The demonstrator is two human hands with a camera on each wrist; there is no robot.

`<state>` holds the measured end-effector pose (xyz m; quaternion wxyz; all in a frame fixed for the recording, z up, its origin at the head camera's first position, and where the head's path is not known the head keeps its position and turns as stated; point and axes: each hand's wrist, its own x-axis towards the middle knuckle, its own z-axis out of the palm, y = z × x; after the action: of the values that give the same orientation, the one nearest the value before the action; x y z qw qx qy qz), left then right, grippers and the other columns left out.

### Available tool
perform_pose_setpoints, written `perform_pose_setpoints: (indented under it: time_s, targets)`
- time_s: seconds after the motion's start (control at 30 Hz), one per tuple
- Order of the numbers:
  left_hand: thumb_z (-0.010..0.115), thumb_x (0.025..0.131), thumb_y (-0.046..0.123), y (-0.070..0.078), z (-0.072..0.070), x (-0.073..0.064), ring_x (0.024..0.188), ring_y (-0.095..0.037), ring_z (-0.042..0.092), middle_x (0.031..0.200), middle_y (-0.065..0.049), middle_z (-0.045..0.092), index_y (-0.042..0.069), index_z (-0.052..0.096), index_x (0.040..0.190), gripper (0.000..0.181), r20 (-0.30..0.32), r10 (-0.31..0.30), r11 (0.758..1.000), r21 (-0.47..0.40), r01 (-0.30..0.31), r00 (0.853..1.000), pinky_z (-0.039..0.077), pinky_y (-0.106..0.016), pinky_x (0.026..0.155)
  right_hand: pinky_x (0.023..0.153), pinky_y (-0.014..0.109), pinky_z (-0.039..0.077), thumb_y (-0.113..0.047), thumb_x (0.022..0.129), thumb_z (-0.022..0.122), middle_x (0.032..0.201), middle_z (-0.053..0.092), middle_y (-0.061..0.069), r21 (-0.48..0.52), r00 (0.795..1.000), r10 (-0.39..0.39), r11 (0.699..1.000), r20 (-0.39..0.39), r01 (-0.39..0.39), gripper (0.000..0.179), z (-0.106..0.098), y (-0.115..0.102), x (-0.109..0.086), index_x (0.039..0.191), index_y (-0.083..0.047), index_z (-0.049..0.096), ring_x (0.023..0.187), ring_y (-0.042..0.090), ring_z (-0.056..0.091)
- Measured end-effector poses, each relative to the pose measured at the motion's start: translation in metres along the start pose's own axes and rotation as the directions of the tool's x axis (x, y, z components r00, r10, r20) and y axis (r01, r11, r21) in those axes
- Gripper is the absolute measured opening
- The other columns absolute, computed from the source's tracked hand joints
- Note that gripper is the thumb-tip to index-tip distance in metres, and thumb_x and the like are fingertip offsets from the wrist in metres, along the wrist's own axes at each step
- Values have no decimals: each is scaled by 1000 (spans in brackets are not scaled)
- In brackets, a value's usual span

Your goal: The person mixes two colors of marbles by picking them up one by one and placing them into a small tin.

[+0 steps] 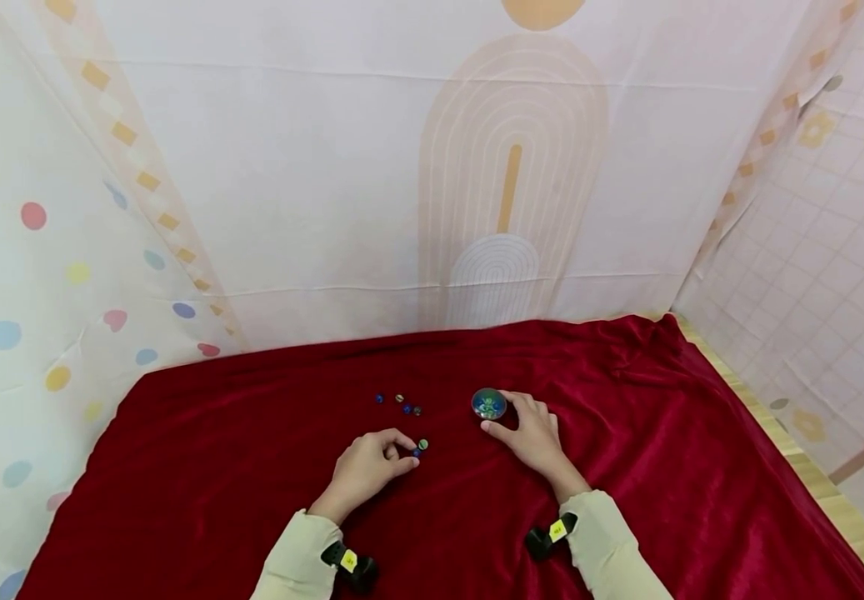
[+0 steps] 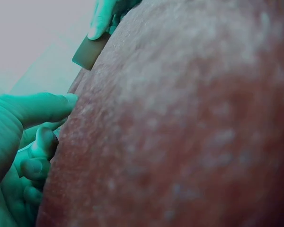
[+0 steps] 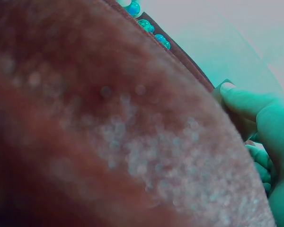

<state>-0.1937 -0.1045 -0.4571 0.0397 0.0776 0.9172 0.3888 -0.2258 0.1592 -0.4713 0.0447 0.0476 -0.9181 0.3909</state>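
My left hand is low over the cloth, thumb and index fingertip pinching a dark blue marble. Right against it lies a green striped marble. To the right, a small round cup has blue and green marbles inside. Its right side is held between the thumb and fingers of my right hand. In the left wrist view the cup shows a smooth brownish side wall, and the cloth hides the left fingertips' work.
Farther back on the red velvet cloth lie a blue marble, a pale striped marble, another blue marble and a dark green marble. A printed curtain stands behind. Bare wood edge shows at the right.
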Motion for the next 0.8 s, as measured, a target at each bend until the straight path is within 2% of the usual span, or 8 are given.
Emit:
perform_pose_setpoints:
  time_s: [0.37, 0.8]
  targets:
    - [74, 85, 24, 3, -5, 6, 53, -11, 43, 62, 4, 53, 21, 71, 93, 9, 35, 15, 996, -91, -12, 999, 34, -23, 50, 94, 44, 26, -40, 84, 72, 139, 50, 7, 4, 1000, 3, 1000, 0, -3, 61, 0, 0, 0, 136, -16, 52, 126, 29, 39]
    - [74, 85, 24, 14, -5, 17, 52, -12, 43, 61, 3, 53, 22, 71, 93, 10, 26, 40, 994, -103, -38, 999, 34, -23, 49, 94, 44, 26, -39, 84, 73, 139, 51, 7, 4, 1000, -6, 1000, 0, 6, 60, -1, -1, 0, 136, -15, 52, 126, 29, 39]
